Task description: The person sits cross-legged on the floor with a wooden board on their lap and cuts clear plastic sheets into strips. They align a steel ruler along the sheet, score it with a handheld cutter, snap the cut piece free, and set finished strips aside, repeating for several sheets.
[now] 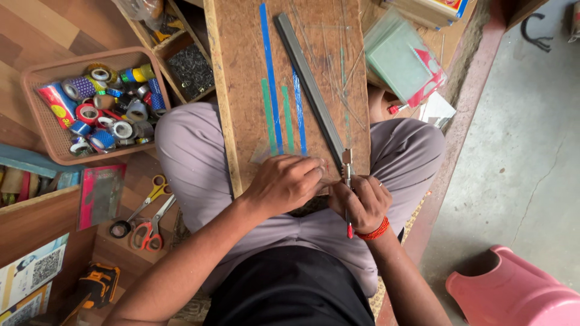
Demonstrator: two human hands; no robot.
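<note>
The left hand (284,181) presses flat, fingers spread, on a small clear sheet (275,154) at the near end of the wooden board (241,72) across the lap. The right hand (361,202) pinches a slim cutter (347,172) against the long metal ruler (311,90). Blue and green strips (272,102) already lie cut; this piece appears mid-cut.

wood floor (42,30) | grey concrete (531,139) | pink stool (513,293)
</note>
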